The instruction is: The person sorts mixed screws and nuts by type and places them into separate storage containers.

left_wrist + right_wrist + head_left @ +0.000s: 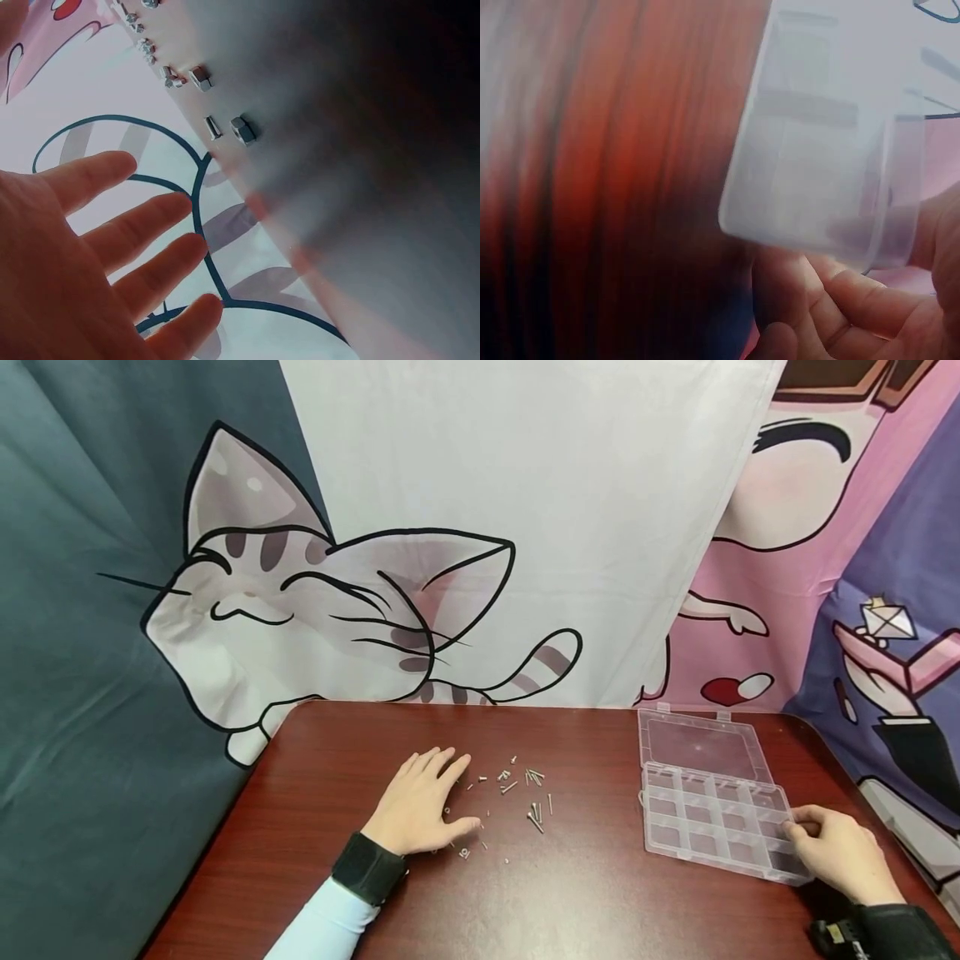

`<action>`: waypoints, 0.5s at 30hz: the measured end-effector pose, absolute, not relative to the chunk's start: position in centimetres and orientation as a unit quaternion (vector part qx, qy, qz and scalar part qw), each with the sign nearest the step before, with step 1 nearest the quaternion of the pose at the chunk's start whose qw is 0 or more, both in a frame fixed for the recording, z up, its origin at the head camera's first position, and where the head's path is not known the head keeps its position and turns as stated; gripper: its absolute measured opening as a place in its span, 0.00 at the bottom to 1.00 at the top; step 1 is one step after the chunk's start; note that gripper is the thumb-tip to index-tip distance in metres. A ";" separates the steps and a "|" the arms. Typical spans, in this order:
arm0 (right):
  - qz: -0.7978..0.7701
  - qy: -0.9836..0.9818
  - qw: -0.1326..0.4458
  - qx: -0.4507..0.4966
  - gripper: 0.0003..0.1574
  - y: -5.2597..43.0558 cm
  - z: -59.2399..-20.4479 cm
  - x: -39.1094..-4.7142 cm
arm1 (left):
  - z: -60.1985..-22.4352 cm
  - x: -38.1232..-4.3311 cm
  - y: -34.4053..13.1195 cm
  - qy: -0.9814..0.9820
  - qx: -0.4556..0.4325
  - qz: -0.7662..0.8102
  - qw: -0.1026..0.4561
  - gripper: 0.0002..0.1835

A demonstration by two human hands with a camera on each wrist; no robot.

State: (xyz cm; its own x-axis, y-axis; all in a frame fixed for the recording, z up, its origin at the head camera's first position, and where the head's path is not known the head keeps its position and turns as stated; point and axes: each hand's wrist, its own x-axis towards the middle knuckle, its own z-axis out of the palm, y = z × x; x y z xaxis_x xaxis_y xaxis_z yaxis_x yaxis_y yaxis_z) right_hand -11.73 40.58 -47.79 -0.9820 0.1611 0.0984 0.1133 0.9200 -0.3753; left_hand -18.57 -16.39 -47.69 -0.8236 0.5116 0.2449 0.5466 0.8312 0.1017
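- We see a glossy, reddish-brown tabletop (pixel 585 893) before hanging fabric (pixel 525 460) printed with a white-and-grey cartoon cat (pixel 247 577).
- Near small, silvery metal screws (pixel 539 812) scattered there, the left hand (pixel 422 806) spreads its fingers, grasping nothing.
- At the tabletop's right side, the right hand (pixel 843 852) grips the right edge of a clear, rectangular plastic compartment box (pixel 720 858), its lid (pixel 705 747) open.
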 end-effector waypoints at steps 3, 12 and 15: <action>0.199 -0.975 0.079 -0.063 0.16 39.7 -48.0 -11.3 | -47.7 -18.7 -16.4 -0.950 -0.280 -0.084 0.107 0.49; 0.227 -0.966 0.113 -0.054 0.12 35.7 -48.5 -9.6 | -47.6 -19.0 -16.4 -0.940 -0.297 -0.071 0.151 0.38; 0.231 -0.965 0.116 -0.050 0.10 34.5 -48.4 -9.0 | -47.7 -19.0 -16.5 -0.938 -0.300 -0.072 0.160 0.34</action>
